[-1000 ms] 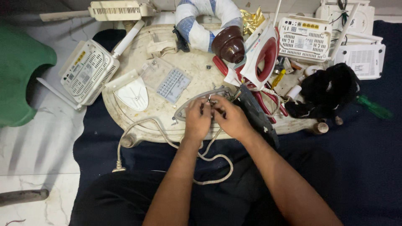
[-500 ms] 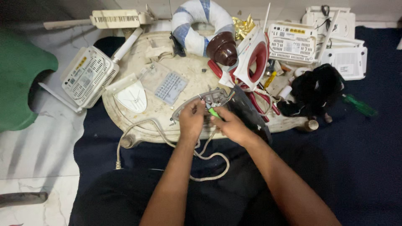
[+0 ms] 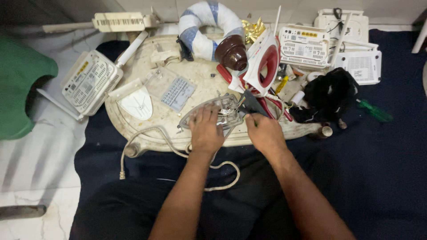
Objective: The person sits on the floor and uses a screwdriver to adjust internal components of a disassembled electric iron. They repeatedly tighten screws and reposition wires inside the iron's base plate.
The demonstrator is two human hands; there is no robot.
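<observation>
Crowded counter [image 3: 133, 133]: left hand [image 3: 205, 129] presses flat on the iron base [image 3: 218, 113]; right hand [image 3: 263, 132] is closed on a screwdriver [image 3: 254, 121], which may slip.

The right hand [image 3: 264, 133] now sits off the opened iron base [image 3: 218, 113], moved rightward beside the dark piece [image 3: 252, 104]; the left hand [image 3: 205, 131] lies flatter on it, fingers spread
</observation>
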